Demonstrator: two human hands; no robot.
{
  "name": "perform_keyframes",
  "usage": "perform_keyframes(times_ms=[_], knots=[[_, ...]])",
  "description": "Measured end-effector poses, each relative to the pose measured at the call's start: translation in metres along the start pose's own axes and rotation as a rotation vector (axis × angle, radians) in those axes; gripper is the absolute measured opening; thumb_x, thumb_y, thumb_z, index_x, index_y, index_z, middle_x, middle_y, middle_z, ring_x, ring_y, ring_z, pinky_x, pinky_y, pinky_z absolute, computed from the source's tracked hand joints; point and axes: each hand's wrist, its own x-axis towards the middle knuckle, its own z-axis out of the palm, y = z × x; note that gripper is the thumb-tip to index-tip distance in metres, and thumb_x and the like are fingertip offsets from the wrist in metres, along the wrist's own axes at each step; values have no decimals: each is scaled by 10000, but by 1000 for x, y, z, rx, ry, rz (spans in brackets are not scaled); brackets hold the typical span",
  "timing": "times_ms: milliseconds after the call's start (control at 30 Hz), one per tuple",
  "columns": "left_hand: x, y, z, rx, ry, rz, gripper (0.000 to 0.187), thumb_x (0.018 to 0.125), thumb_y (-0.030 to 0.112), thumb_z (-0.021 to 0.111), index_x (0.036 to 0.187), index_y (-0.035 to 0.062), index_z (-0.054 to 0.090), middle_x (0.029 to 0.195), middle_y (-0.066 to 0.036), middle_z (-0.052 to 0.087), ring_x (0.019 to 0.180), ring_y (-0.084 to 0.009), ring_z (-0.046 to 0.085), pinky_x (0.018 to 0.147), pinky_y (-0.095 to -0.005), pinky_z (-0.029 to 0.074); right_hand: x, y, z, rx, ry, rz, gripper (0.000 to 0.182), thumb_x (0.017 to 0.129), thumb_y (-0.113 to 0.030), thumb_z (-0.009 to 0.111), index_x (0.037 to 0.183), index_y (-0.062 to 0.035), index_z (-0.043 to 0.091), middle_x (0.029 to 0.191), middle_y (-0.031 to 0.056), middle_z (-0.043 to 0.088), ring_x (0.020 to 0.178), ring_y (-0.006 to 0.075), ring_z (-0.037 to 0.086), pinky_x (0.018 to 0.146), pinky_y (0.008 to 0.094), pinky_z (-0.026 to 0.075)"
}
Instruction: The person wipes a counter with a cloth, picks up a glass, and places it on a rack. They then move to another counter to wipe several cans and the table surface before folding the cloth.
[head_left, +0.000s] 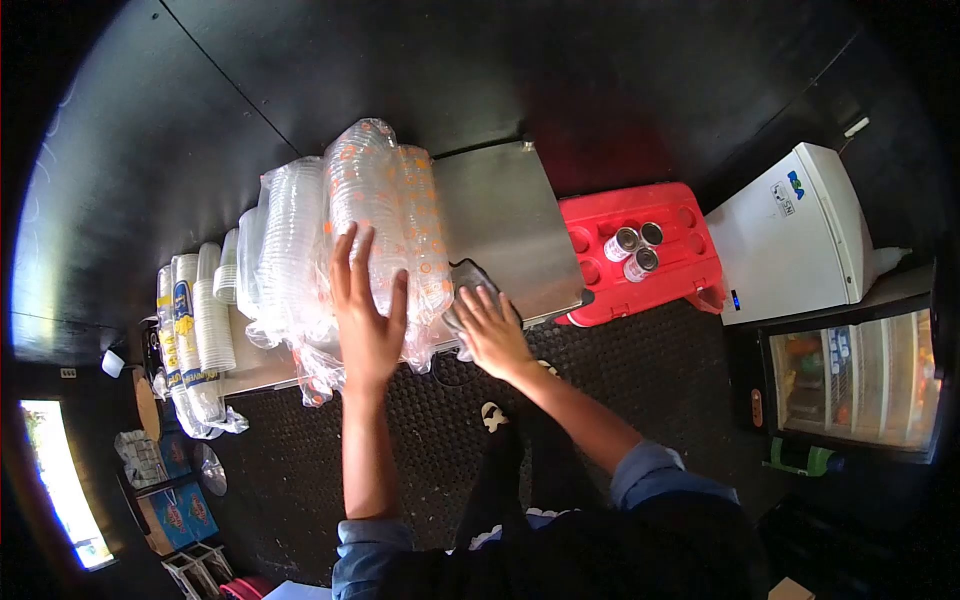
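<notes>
My left hand (366, 325) has its fingers apart and rests against the near side of stacked clear plastic cups (362, 185) in a clear bag with orange marks. Beside that stack stand another bagged stack of clear cups (290, 220) and an orange-printed stack (425, 220). My right hand (490, 335) lies flat, fingers stretched, on a grey, dark-edged piece that looks like a cloth (472, 278). This piece lies by the front edge of the metal table (510, 210), just right of the cups. Its part under my palm is hidden.
More cup sleeves (190, 325) stand at the table's left end. On the right are a red cooler box (610, 295) with three cans (640, 250), a white fridge or freezer (790, 230) and a glass-front cooler (850, 370). A black textured mat (300, 480) covers the floor.
</notes>
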Motion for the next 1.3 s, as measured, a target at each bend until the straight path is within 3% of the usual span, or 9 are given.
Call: perform_keyframes(times_ms=[233,367,433,633,767,833,900,1100,1300], knots=[[-41,56,45,-219,-122,237,228,765,-2,596,993,-12,577,1022,-167,611,933,-285,580,818,-382,445,45,102,-19,-300,145,593,560,881,-295,482,1365,-34,372,1454,173,290,1334,373,270,1058,574,206],[-68,22,108,-196,-363,-8,430,787,-11,560,1205,-48,466,1195,-229,508,1091,-386,504,941,-427,398,79,75,-13,-252,46,273,563,891,-304,464,1370,-28,360,1395,180,361,1306,376,303,1052,579,208],[-87,-5,126,-131,-439,-68,532,804,0,536,1301,-58,357,1303,-256,408,1215,-393,414,1007,-448,352,93,83,2,-37,20,-131,559,900,-313,444,1378,-37,352,1333,180,417,1286,378,318,1049,582,205],[-104,-23,131,43,-573,-127,616,833,41,515,1384,-49,255,1453,-227,246,1350,-385,237,1101,-464,234,198,100,11,-257,122,365,541,924,-370,369,1393,-102,352,1432,169,327,1349,365,235,1077,556,161],[-100,-23,132,7,-595,-159,646,815,40,529,1394,-40,253,1467,-216,227,1369,-364,207,1109,-465,215,185,109,16,0,-86,-167,543,933,-411,353,1401,-136,350,1477,156,262,1368,338,218,1100,515,145],[-99,-25,130,1,-600,-164,650,809,42,534,1394,-33,261,1470,-211,225,1372,-354,205,1111,-463,211,185,143,6,-75,-47,-138,559,922,-400,392,1398,-110,349,1470,153,275,1351,336,255,1089,518,183],[-99,-23,129,16,-575,-142,631,801,55,556,1368,-49,302,1457,-216,256,1361,-355,237,1095,-470,240,170,177,-2,-213,146,237,575,915,-374,424,1393,-66,339,1463,173,277,1329,365,286,1064,530,236],[-106,-27,134,24,-535,-125,639,797,61,559,1372,-43,298,1459,-212,252,1361,-353,237,1097,-480,233,59,123,-21,-191,154,596,643,903,-402,450,1406,-35,288,1444,249,261,1318,417,272,1038,589,230],[-105,-13,112,-51,-519,-112,540,839,78,557,1332,-26,363,1419,-207,314,1340,-370,269,1090,-468,264,58,107,-30,-55,-104,203,625,899,-446,432,1425,-140,292,1395,218,335,1332,403,243,1039,641,138]])
